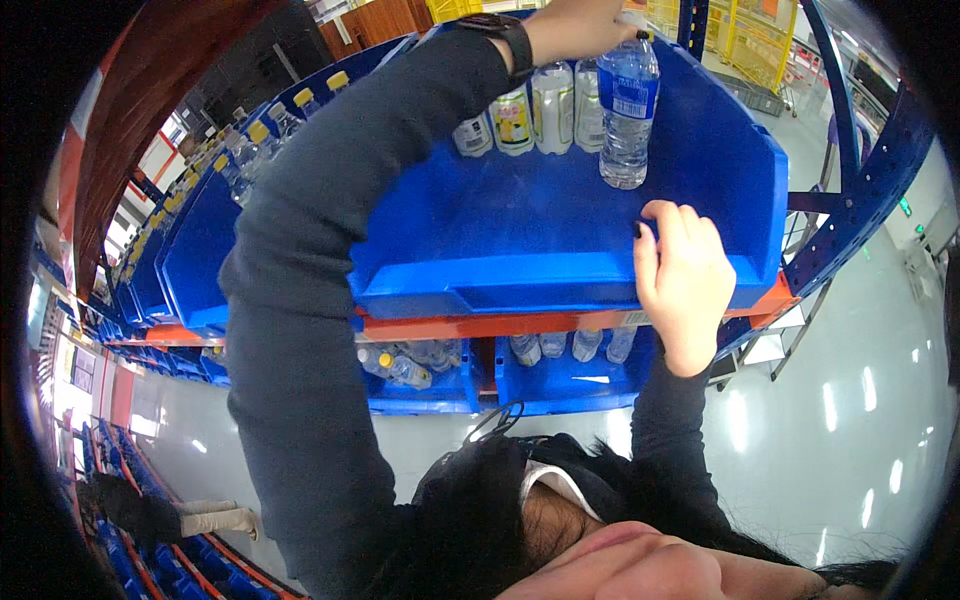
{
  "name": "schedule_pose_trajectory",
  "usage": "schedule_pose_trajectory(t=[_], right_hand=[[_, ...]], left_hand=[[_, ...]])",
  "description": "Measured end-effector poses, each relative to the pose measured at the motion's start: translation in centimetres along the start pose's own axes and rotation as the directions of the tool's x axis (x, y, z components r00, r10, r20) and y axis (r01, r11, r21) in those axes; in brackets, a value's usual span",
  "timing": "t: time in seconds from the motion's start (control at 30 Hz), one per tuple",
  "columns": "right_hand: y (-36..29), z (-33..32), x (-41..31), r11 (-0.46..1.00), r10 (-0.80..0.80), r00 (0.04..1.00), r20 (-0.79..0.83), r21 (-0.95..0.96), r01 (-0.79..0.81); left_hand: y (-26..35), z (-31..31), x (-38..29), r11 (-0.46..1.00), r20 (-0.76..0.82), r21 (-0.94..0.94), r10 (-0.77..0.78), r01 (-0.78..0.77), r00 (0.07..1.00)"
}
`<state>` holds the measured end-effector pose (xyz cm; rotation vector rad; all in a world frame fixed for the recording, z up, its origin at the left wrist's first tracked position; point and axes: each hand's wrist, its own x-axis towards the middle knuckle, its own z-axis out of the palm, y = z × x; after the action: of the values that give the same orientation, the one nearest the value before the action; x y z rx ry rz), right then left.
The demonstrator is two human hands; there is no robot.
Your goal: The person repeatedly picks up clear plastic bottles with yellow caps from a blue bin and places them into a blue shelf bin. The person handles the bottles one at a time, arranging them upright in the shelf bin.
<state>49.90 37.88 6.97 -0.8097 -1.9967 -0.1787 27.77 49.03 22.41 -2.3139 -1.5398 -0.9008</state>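
A clear plastic bottle with a blue label (628, 112) stands upright at the right rear of a large blue plastic bin (487, 202). My left hand (576, 30), a dark watch on its wrist, reaches across to the top of that bottle, its fingers closed around the cap area. To the left of the bottle is a row of bottles with pale and yellow labels (512, 120), partly covered by my left arm. Over the bin's front right edge, my right hand (688, 281) is half curled with thumb and fingers apart, touching no bottle.
An orange shelf beam (487, 325) runs under the bin. Lower blue bins (577, 386) hold more bottles. Yellow-capped bottles (259, 135) fill bins at left. A blue rack upright (862, 180) rises at right, with a step ladder (780, 341) beside it. A person (142, 506) is at lower left.
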Motion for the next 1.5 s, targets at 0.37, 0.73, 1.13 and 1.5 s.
schedule_pose_trajectory(t=[0.37, 0.73, 1.13, 1.5], right_hand=[[0.4, 0.2, 0.0, 0.998, -0.063, 0.997, -0.035, 0.018, 0.064], [0.4, 0.1, 0.1, 0.999, -0.048, 0.999, -0.009, 0.013, 0.048], [0.3, 0.2, -0.4, 0.999, -0.041, 0.999, 0.001, -0.006, 0.041], [0.0, 0.5, -0.5, 0.996, -0.012, 1.0, -0.005, -0.092, 0.011]], left_hand=[[-5.0, 9.6, 4.5, 0.998, -0.033, 0.061, -0.013, 0.015, 0.999], [-6.2, 8.1, 5.6, 0.977, 0.161, -0.08, -0.184, 0.199, 0.97], [-16.0, -25.3, -8.9, 0.859, 0.05, 0.424, -0.34, 0.288, 0.939], [-26.9, -26.0, -30.7, 0.452, -0.185, 0.725, -0.598, 0.519, 0.78]])
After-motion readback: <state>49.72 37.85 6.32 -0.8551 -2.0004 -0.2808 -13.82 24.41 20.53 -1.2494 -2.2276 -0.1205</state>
